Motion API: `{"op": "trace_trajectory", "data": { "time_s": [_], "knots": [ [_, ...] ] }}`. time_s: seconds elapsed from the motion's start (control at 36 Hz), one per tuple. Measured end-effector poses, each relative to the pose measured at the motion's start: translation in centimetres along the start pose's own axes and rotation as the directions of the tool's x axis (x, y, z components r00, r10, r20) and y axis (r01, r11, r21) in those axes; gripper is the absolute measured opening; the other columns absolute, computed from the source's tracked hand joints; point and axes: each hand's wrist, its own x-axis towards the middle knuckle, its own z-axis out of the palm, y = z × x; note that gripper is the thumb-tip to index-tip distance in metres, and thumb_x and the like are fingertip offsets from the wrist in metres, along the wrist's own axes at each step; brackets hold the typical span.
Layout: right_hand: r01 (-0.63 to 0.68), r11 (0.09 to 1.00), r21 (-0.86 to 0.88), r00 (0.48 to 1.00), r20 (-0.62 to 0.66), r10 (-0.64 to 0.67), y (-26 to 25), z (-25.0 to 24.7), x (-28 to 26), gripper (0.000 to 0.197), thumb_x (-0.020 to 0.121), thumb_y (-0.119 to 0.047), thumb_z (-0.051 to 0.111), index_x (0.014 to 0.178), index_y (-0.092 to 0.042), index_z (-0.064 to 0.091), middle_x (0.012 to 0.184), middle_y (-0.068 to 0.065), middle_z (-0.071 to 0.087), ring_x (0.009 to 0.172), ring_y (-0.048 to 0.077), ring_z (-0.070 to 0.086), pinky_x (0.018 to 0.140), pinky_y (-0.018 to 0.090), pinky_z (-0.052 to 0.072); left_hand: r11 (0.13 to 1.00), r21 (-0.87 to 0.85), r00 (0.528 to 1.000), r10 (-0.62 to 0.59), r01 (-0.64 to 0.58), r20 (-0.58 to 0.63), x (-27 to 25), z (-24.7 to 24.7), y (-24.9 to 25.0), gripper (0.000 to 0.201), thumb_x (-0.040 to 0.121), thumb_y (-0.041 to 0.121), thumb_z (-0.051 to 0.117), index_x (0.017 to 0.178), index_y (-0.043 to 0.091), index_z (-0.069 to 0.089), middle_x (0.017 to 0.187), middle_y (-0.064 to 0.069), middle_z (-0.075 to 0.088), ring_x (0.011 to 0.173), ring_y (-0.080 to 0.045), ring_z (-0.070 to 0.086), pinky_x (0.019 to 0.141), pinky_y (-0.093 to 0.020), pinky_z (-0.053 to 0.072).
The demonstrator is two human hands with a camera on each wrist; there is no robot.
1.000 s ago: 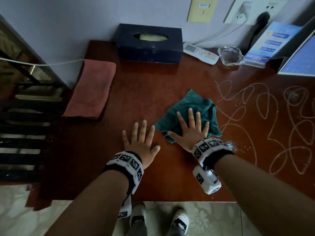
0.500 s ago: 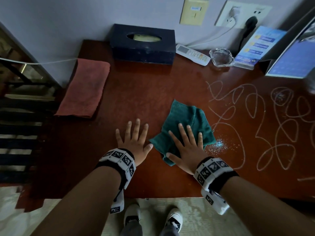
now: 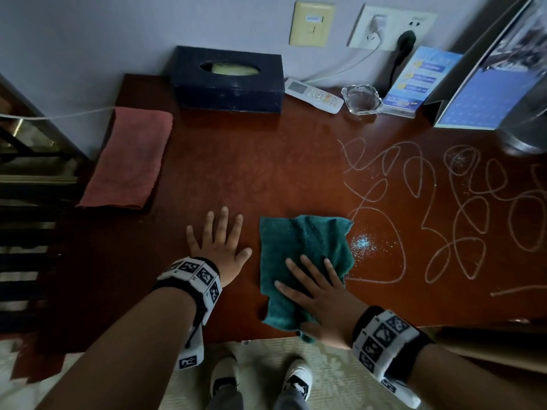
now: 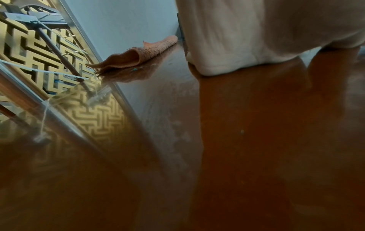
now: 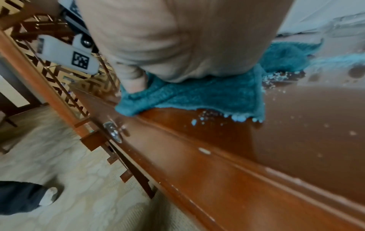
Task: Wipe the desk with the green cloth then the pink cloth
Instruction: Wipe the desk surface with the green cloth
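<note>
A crumpled green cloth lies on the red-brown desk near its front edge. My right hand presses flat on the cloth's near half with straight, spread fingers; the right wrist view shows the palm on the green cloth at the desk's lip. My left hand lies flat on bare wood just left of the cloth, fingers spread. A folded pink cloth sits at the desk's left edge, also visible as the pink cloth in the left wrist view. Blue powder and white scribbles lie right of the green cloth.
Along the back wall stand a dark tissue box, a white remote, a glass ashtray, a blue leaflet stand and a calendar. A metal vessel sits far right. Shoes stand below the front edge.
My right hand has dragged the green cloth toward the front edge of the desk. The blue powder now lies uncovered beside it. The left hand stayed flat on the wood.
</note>
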Motion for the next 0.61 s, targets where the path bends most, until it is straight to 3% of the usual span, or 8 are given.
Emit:
{"op": "trace_trajectory", "data": {
  "time_s": [0.06,0.11,0.19,0.25,0.33,0.42,0.61],
  "knots": [
    [0.035,0.999,0.018,0.999,0.003,-0.035,-0.3,0.1,-0.7,0.081,0.071,-0.057,0.016,0.146,-0.046,-0.012,0.152,-0.004,-0.034,0.134,0.015,-0.041,0.105,0.050,-0.028,1.000,0.006,1.000,-0.007,0.007,-0.001,0.0,0.0,0.0,0.067,0.096,0.057,0.011,0.141,0.031,-0.031,0.145,0.001,-0.044,0.138,-0.027,-0.033,0.109,-0.059,-0.013],
    [0.028,0.998,0.052,0.999,0.027,-0.029,-0.8,-0.4,-1.4,0.077,0.077,-0.056,0.020,0.147,-0.046,-0.011,0.148,-0.008,-0.040,0.133,0.014,-0.043,0.104,0.045,-0.033,1.000,0.007,1.000,-0.009,0.009,-0.004,0.1,0.1,0.0,0.067,0.096,0.057,0.011,0.141,0.031,-0.031,0.145,0.001,-0.044,0.138,-0.027,-0.033,0.109,-0.059,-0.013],
    [-0.043,0.972,0.229,0.997,-0.050,0.056,-1.8,-1.0,-1.6,0.067,0.090,-0.047,0.041,0.149,-0.044,0.008,0.154,-0.012,-0.026,0.136,0.009,-0.037,0.111,0.042,-0.026,1.000,0.002,1.000,-0.011,0.011,-0.010,0.2,0.2,0.0,0.067,0.096,0.057,0.012,0.142,0.031,-0.030,0.146,0.001,-0.043,0.138,-0.027,-0.033,0.109,-0.059,-0.012],
    [-0.106,0.942,0.319,0.971,-0.172,0.168,-2.4,-0.8,-1.0,0.062,0.089,-0.051,0.029,0.148,-0.040,0.016,0.158,-0.010,-0.014,0.138,0.006,-0.033,0.115,0.042,-0.018,1.000,0.003,1.000,-0.013,0.013,-0.014,0.2,0.2,0.0,0.067,0.096,0.057,0.012,0.142,0.031,-0.030,0.146,0.001,-0.043,0.138,-0.026,-0.032,0.109,-0.059,-0.012],
    [-0.250,0.903,0.350,0.915,-0.220,0.339,-3.5,-0.4,0.6,0.067,0.083,-0.058,0.005,0.149,-0.043,0.000,0.156,-0.007,-0.022,0.138,0.011,-0.034,0.116,0.047,-0.014,1.000,0.006,1.000,-0.016,0.017,-0.019,0.2,0.2,0.0,0.067,0.096,0.058,0.012,0.142,0.031,-0.030,0.146,0.001,-0.043,0.138,-0.026,-0.033,0.109,-0.059,-0.013],
    [-0.353,0.859,0.370,0.875,-0.196,0.443,-4.3,0.6,2.0,0.066,0.080,-0.063,-0.003,0.143,-0.049,-0.020,0.150,-0.005,-0.038,0.137,0.017,-0.037,0.112,0.052,-0.018,1.000,0.007,0.999,-0.016,0.016,-0.028,0.2,0.4,0.0,0.067,0.096,0.058,0.011,0.141,0.031,-0.031,0.146,0.002,-0.042,0.138,-0.026,-0.033,0.109,-0.059,-0.013],
    [-0.378,0.862,0.337,0.849,-0.244,0.468,-4.1,2.5,2.5,0.064,0.084,-0.071,-0.003,0.143,-0.051,-0.018,0.152,-0.003,-0.035,0.138,0.017,-0.035,0.109,0.054,-0.021,1.000,0.003,0.999,-0.014,0.014,-0.045,0.4,0.6,-0.1,0.067,0.095,0.059,0.011,0.143,0.033,-0.028,0.148,0.002,-0.040,0.139,-0.025,-0.032,0.109,-0.059,-0.013]
  ]
}}
